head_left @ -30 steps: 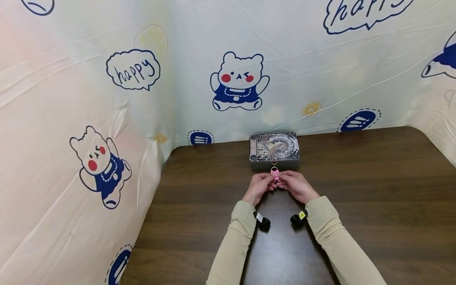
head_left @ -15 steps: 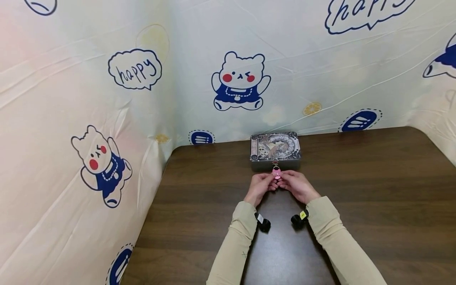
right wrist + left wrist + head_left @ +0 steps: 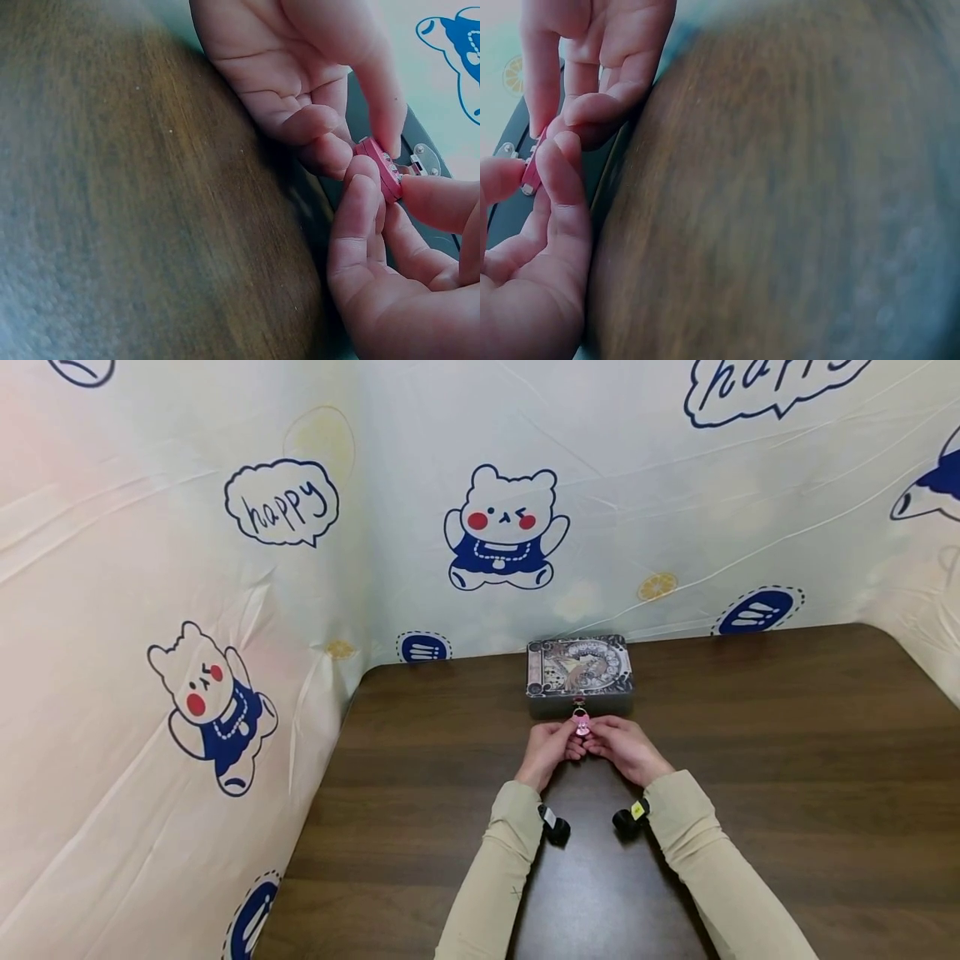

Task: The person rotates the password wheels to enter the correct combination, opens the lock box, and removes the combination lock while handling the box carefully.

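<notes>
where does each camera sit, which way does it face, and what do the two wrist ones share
Head: worn on the head, facing forward and down at the dark box on the table; left hand, right hand and beige sleeves show.
Left wrist: on that wrist, facing the pink lock; left hand at lower left, right hand at top.
Right wrist: on that wrist, facing the same pink lock; right hand at lower right, left hand at top.
Shared by both wrist views: the pink lock and both hands.

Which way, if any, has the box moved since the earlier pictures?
No: in the head view, the box keeps its place against the printed bear.
</notes>
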Action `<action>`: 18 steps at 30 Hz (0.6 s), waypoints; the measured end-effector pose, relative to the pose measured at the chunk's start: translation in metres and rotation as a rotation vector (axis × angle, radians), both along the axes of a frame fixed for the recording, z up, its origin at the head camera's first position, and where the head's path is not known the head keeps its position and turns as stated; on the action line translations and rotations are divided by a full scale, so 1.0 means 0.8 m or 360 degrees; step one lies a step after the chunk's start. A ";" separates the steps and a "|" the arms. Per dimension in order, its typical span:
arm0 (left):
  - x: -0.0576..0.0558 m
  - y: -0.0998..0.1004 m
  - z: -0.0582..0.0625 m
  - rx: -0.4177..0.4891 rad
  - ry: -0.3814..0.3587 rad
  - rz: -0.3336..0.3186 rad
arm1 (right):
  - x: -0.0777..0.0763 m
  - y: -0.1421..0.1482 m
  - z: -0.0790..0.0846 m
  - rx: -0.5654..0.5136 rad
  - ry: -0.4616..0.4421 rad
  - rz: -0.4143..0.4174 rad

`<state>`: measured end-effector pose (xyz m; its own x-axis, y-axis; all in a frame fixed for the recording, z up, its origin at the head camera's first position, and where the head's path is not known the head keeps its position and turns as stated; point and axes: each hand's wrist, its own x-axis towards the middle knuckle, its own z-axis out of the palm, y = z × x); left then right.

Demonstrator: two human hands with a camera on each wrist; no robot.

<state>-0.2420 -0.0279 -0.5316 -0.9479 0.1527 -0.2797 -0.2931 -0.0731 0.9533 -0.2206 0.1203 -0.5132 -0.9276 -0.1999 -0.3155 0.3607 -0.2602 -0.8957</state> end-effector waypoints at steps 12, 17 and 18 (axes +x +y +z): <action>-0.002 0.002 -0.003 -0.0099 0.0073 -0.0038 | 0.002 0.001 0.004 -0.0004 0.0013 0.0005; -0.003 0.002 -0.004 -0.0113 0.0068 -0.0056 | 0.001 0.001 0.003 0.0001 0.0015 0.0001; -0.003 0.001 -0.004 -0.0114 0.0066 -0.0063 | 0.001 0.001 0.003 0.0002 0.0016 0.0000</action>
<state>-0.2442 -0.0269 -0.5351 -0.9525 0.1711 -0.2517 -0.2544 0.0063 0.9671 -0.2196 0.1211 -0.5109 -0.9308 -0.1994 -0.3063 0.3515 -0.2593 -0.8995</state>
